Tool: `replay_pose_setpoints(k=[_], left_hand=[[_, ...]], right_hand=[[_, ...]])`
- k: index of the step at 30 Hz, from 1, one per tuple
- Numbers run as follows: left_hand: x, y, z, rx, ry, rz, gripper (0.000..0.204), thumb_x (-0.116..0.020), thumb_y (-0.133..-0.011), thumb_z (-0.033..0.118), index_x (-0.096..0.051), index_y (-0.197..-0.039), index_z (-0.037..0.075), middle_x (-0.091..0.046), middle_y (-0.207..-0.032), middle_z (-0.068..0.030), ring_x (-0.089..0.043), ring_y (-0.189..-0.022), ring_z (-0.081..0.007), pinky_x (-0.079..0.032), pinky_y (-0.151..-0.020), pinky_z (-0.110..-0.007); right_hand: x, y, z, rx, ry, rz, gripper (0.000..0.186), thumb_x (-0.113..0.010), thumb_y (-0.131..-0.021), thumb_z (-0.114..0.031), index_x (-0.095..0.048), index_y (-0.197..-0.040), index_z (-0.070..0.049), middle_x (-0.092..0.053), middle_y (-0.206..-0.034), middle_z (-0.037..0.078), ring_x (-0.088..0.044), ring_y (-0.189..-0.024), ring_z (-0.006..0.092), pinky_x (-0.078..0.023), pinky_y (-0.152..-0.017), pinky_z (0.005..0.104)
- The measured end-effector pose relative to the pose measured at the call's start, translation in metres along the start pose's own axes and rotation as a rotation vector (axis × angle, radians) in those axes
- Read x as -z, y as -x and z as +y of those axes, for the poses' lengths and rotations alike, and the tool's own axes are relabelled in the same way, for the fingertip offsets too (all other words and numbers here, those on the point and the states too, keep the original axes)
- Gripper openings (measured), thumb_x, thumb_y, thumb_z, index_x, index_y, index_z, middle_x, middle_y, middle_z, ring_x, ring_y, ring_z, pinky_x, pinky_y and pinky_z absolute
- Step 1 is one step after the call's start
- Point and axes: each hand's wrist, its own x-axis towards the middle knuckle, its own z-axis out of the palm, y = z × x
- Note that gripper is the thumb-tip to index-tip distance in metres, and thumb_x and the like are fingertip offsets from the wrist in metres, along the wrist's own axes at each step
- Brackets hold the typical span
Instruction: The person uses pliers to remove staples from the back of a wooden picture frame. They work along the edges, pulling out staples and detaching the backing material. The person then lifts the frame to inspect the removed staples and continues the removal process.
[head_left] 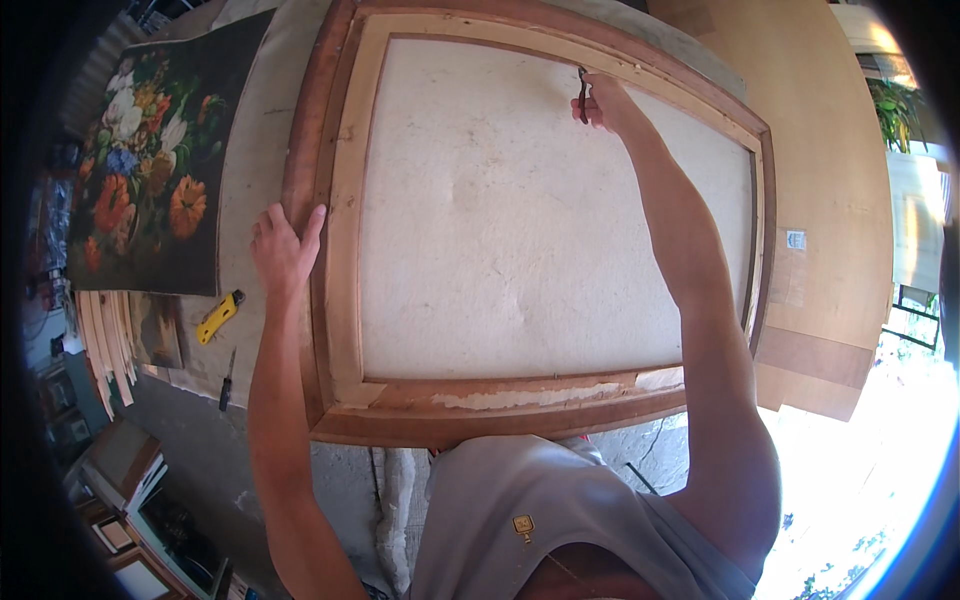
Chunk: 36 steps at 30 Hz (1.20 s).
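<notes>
A large wooden picture frame [300, 180] lies face down before me. Set inside it is a paler wooden stretcher [345, 240], with the off-white back of a canvas [480, 220] filling its middle. At the frame's left edge is my left hand [285, 248], thumb on the wood and fingers bent over the outer side. My right hand [601, 100] reaches to the far side of the canvas, closed on a dark pair of pliers [583, 95] held near the stretcher's far bar. The pliers' jaws are too small to make out clearly.
An unframed flower painting [150, 160] lies on the left. Below it are a yellow utility knife [220, 317], a dark-handled slim tool [227, 385] and several wood strips [105, 345]. Wooden board [830, 200] extends to the right. More frames [125, 535] stand at lower left.
</notes>
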Motion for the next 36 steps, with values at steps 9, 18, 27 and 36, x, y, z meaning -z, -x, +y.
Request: replay_pose_setpoints(k=[9, 18, 27, 36], left_hand=[[-0.001, 0.001, -0.001, -0.019, -0.03, 0.031, 0.057, -0.057, -0.083, 0.057, -0.051, -0.092, 0.001, -0.059, -0.089, -0.0196, -0.058, -0.087, -0.0373, -0.049, -0.071, -0.047], [-0.002, 0.002, -0.002, -0.027, 0.016, 0.063, 0.056, -0.058, -0.083, 0.057, -0.051, -0.091, 0.002, -0.059, -0.088, -0.0194, -0.058, -0.084, -0.0367, -0.049, -0.071, -0.046], [-0.001, 0.001, -0.001, -0.012, 0.005, 0.029, 0.058, -0.056, -0.083, 0.058, -0.05, -0.092, 0.002, -0.059, -0.088, -0.019, -0.058, -0.085, -0.0353, -0.049, -0.071, -0.046], [0.002, 0.0, 0.001, -0.017, -0.013, 0.028, 0.057, -0.056, -0.083, 0.058, -0.051, -0.092, 0.002, -0.059, -0.088, -0.0179, -0.058, -0.085, -0.0343, -0.049, -0.071, -0.045]], right_hand=[[0.002, 0.003, -0.003, -0.144, -0.102, -0.046, 0.033, -0.044, -0.095, -0.029, -0.043, -0.104, 0.002, -0.057, -0.083, 0.02, -0.059, -0.07, 0.0273, -0.045, -0.053, 0.0367], [0.007, -0.004, 0.011, -0.239, -0.708, -0.279, 0.03, -0.038, -0.098, -0.03, -0.034, -0.098, -0.001, -0.047, -0.076, 0.014, -0.048, -0.064, 0.0221, -0.036, -0.053, 0.034], [-0.011, -0.003, 0.0, -0.182, -0.492, -0.107, 0.03, -0.036, -0.097, -0.03, -0.031, -0.091, -0.001, -0.044, -0.07, 0.012, -0.041, -0.053, 0.0187, -0.034, -0.048, 0.033], [-0.015, -0.009, 0.001, -0.124, -0.25, 0.011, 0.024, -0.039, -0.095, -0.028, -0.034, -0.097, -0.005, -0.041, -0.064, 0.01, -0.042, -0.047, 0.0192, -0.035, -0.04, 0.0369]])
